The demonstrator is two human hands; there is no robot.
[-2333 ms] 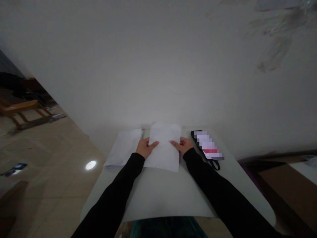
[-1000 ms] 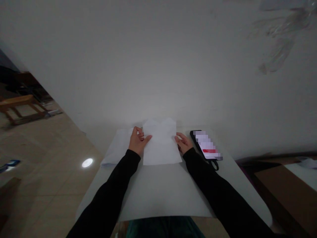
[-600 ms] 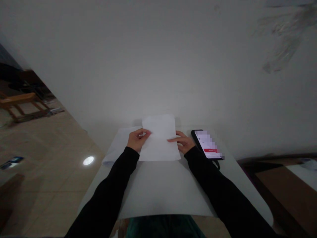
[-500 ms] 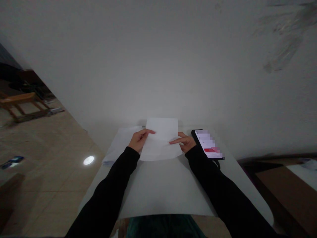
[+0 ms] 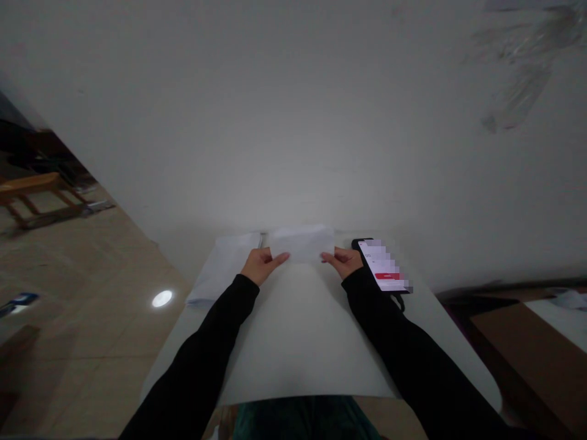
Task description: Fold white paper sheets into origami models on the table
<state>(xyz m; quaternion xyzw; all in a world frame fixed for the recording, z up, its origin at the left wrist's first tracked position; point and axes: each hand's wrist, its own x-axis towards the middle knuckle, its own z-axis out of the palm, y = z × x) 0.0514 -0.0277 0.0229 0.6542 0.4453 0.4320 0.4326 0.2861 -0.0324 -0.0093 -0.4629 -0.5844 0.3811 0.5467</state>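
Note:
A white sheet of paper [image 5: 302, 242], folded over into a wide strip, is held near the back of the white table [image 5: 298, 342]. My left hand [image 5: 262, 264] pinches its lower left corner, the thumb lying on the front. On the other side, my right hand [image 5: 345, 261] grips the lower right corner in the same way, thumb in front and fingers behind. A stack of white paper [image 5: 220, 269] lies to the left, partly behind my left hand. Close to my right wrist rests a phone [image 5: 384, 269] with its screen lit.
A pale wall [image 5: 293, 122] rises directly behind the table. To the left is a tiled floor [image 5: 105, 318] with a wooden stool [image 5: 36, 189] farther off. A brown cardboard piece [image 5: 527, 348] lies beyond the table's right edge.
The paper's near edge has been lifted and folded up away from me, so it now looks about half as tall. Both hands have changed from flat, extended fingers to thumb pinches at the fold.

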